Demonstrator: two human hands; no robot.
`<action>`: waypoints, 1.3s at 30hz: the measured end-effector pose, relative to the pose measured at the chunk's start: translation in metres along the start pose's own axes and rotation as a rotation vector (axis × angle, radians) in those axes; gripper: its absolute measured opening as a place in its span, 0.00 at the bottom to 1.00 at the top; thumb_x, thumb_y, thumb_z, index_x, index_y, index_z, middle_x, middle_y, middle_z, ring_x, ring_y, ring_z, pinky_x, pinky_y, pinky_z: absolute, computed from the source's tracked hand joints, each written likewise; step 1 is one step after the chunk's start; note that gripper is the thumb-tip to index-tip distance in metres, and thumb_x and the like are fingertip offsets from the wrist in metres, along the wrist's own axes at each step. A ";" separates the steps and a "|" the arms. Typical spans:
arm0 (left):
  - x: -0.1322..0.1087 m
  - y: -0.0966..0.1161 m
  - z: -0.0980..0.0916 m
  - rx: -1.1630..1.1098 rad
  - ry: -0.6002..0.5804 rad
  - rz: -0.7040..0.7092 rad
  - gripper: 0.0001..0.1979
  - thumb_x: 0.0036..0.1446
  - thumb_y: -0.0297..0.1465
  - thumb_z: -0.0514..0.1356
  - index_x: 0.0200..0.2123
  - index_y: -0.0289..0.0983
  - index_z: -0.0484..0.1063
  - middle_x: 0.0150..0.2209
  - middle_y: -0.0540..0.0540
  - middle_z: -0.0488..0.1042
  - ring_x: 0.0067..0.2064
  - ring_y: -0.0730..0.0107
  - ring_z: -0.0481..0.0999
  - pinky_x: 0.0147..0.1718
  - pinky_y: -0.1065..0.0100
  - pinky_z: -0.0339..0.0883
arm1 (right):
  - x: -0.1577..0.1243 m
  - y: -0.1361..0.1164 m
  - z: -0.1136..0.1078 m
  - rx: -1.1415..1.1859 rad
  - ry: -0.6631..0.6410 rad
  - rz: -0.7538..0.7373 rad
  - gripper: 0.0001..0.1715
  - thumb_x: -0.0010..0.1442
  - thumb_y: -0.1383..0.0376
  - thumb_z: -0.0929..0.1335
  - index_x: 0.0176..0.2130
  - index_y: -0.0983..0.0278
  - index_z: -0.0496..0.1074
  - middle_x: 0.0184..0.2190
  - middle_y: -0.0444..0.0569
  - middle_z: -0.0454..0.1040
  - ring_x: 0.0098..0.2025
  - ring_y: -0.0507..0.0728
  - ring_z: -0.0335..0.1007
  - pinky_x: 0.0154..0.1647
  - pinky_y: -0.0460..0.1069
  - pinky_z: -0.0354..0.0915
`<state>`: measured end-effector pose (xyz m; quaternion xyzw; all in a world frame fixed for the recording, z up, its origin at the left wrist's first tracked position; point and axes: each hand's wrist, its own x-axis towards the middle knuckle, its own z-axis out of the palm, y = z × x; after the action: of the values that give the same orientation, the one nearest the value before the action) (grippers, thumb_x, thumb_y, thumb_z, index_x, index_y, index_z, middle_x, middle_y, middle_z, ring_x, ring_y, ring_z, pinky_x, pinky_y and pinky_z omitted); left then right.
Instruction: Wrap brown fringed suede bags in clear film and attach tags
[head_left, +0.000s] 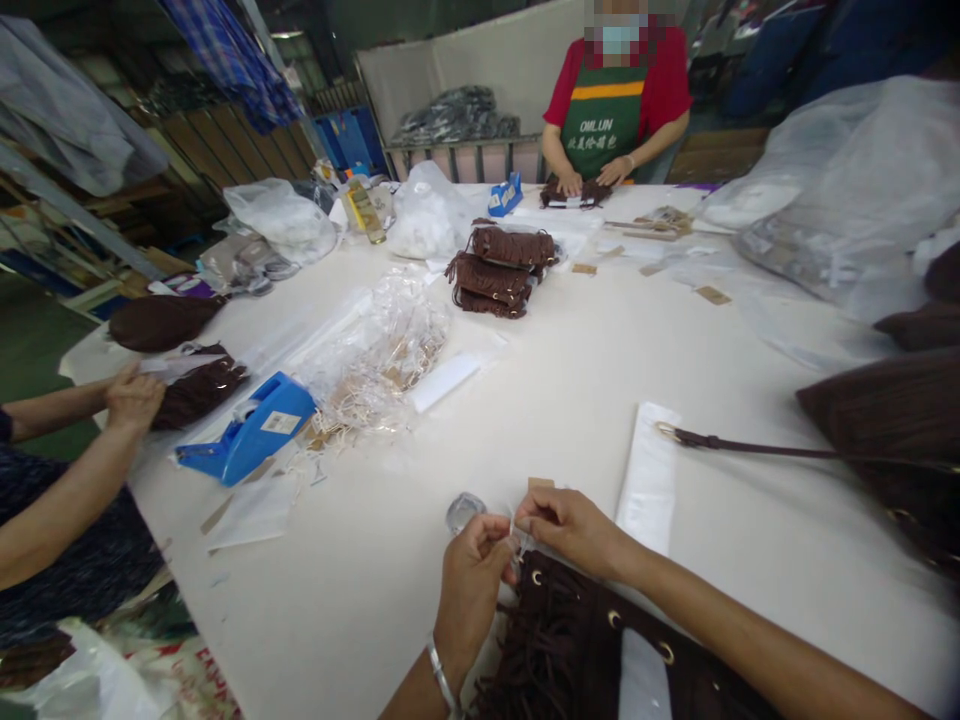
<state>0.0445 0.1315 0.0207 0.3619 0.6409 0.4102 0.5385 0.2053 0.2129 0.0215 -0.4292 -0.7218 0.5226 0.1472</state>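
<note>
My left hand (472,570) and my right hand (566,525) meet above the near edge of the white table (570,400). Both pinch a small clear piece, thin and hard to make out, with a tan tag (540,484) just behind my right fingers. Under my wrists lies a dark brown fringed bag (562,650) with metal eyelets. A small clear tape roll (463,511) sits on the table just beyond my left hand. I wear a silver bangle on my left wrist.
A blue tape dispenser (251,430) and crumpled clear plastic (375,355) lie at left, beside a second person's hands (135,398) on a brown bag. Stacked brown fringed bags (499,270) sit mid-table. A person in a green apron (604,110) works opposite. A brown bag with strap (885,430) lies right.
</note>
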 end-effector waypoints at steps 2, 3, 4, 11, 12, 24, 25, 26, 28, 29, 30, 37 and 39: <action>0.001 0.001 0.002 -0.007 0.029 -0.005 0.09 0.54 0.36 0.62 0.34 0.35 0.72 0.23 0.52 0.71 0.22 0.75 0.68 0.23 0.73 0.61 | 0.000 0.001 -0.001 0.028 0.013 0.001 0.10 0.59 0.62 0.65 0.33 0.64 0.73 0.25 0.42 0.69 0.28 0.51 0.61 0.29 0.45 0.55; 0.002 0.001 0.003 -0.005 0.045 -0.005 0.09 0.54 0.35 0.62 0.33 0.35 0.72 0.21 0.53 0.70 0.22 0.75 0.67 0.23 0.73 0.60 | -0.001 0.001 -0.002 0.030 0.027 0.002 0.10 0.60 0.62 0.65 0.32 0.64 0.73 0.25 0.42 0.70 0.29 0.51 0.62 0.30 0.45 0.55; 0.002 0.002 0.003 -0.001 0.055 -0.003 0.09 0.54 0.35 0.62 0.33 0.35 0.72 0.20 0.54 0.68 0.21 0.76 0.67 0.23 0.73 0.60 | -0.002 0.001 -0.002 0.028 0.037 0.005 0.10 0.60 0.62 0.65 0.33 0.64 0.73 0.26 0.42 0.70 0.29 0.51 0.62 0.30 0.45 0.55; 0.001 0.003 0.005 0.015 0.024 0.018 0.09 0.57 0.36 0.60 0.33 0.35 0.73 0.20 0.53 0.69 0.22 0.75 0.66 0.24 0.73 0.60 | -0.008 -0.005 0.001 0.136 0.006 0.017 0.07 0.58 0.63 0.67 0.35 0.64 0.73 0.26 0.41 0.70 0.28 0.50 0.62 0.28 0.45 0.55; 0.001 0.003 0.006 0.018 0.025 0.017 0.09 0.57 0.36 0.60 0.33 0.35 0.73 0.20 0.53 0.69 0.22 0.75 0.66 0.24 0.73 0.60 | -0.007 -0.006 0.002 0.123 0.025 0.013 0.06 0.58 0.64 0.67 0.34 0.65 0.73 0.26 0.41 0.70 0.27 0.50 0.62 0.28 0.45 0.55; 0.001 0.013 -0.001 -0.073 -0.022 -0.032 0.07 0.50 0.35 0.61 0.26 0.37 0.71 0.18 0.54 0.63 0.21 0.76 0.62 0.23 0.72 0.57 | -0.011 -0.019 -0.005 -0.557 0.009 -0.218 0.09 0.66 0.67 0.60 0.40 0.64 0.69 0.37 0.49 0.71 0.37 0.54 0.66 0.37 0.47 0.59; 0.002 0.015 -0.003 -0.167 -0.112 -0.078 0.08 0.50 0.35 0.61 0.25 0.37 0.69 0.19 0.54 0.63 0.21 0.77 0.60 0.21 0.72 0.55 | -0.011 -0.021 -0.006 -0.583 -0.027 -0.252 0.10 0.67 0.66 0.60 0.40 0.64 0.69 0.37 0.50 0.71 0.37 0.54 0.66 0.37 0.47 0.59; 0.003 0.016 -0.005 -0.266 -0.213 -0.138 0.08 0.49 0.35 0.61 0.25 0.36 0.69 0.20 0.53 0.64 0.20 0.78 0.59 0.20 0.73 0.52 | -0.010 -0.021 -0.007 -0.574 -0.061 -0.279 0.10 0.67 0.66 0.59 0.40 0.64 0.69 0.37 0.49 0.71 0.37 0.54 0.67 0.37 0.47 0.60; 0.005 0.018 -0.011 -0.422 -0.392 -0.273 0.09 0.50 0.36 0.60 0.28 0.36 0.69 0.24 0.52 0.67 0.19 0.81 0.56 0.18 0.73 0.46 | -0.007 -0.019 -0.013 -0.495 -0.114 -0.318 0.10 0.67 0.66 0.59 0.41 0.63 0.69 0.38 0.48 0.71 0.37 0.53 0.67 0.39 0.46 0.62; 0.005 0.018 -0.014 -0.465 -0.445 -0.323 0.10 0.51 0.37 0.60 0.29 0.35 0.69 0.26 0.51 0.68 0.18 0.83 0.55 0.18 0.74 0.44 | -0.006 -0.016 -0.017 -0.459 -0.124 -0.332 0.10 0.67 0.67 0.60 0.42 0.63 0.69 0.38 0.48 0.71 0.39 0.53 0.68 0.40 0.46 0.62; 0.006 0.017 -0.018 -0.488 -0.468 -0.354 0.10 0.52 0.38 0.60 0.30 0.35 0.69 0.26 0.51 0.68 0.18 0.83 0.54 0.18 0.74 0.43 | -0.004 -0.012 -0.021 -0.440 -0.123 -0.348 0.11 0.67 0.68 0.60 0.44 0.62 0.70 0.40 0.48 0.72 0.41 0.53 0.68 0.43 0.47 0.63; 0.004 0.005 -0.032 -0.600 -0.409 -0.364 0.10 0.53 0.35 0.62 0.33 0.34 0.73 0.26 0.51 0.66 0.20 0.84 0.58 0.18 0.75 0.45 | 0.011 0.012 -0.035 -0.682 -0.186 -0.485 0.31 0.62 0.68 0.66 0.63 0.56 0.60 0.59 0.54 0.63 0.60 0.62 0.55 0.57 0.58 0.57; 0.004 0.005 -0.033 -0.635 -0.411 -0.368 0.10 0.51 0.34 0.64 0.35 0.34 0.74 0.24 0.52 0.66 0.19 0.84 0.58 0.18 0.76 0.46 | 0.016 0.007 -0.032 -0.752 -0.186 -0.488 0.23 0.63 0.64 0.67 0.58 0.57 0.66 0.55 0.54 0.66 0.57 0.62 0.57 0.53 0.57 0.58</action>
<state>0.0111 0.1321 0.0263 0.1318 0.4157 0.4038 0.8042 0.2205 0.2454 0.0242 -0.2215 -0.9515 0.2106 0.0344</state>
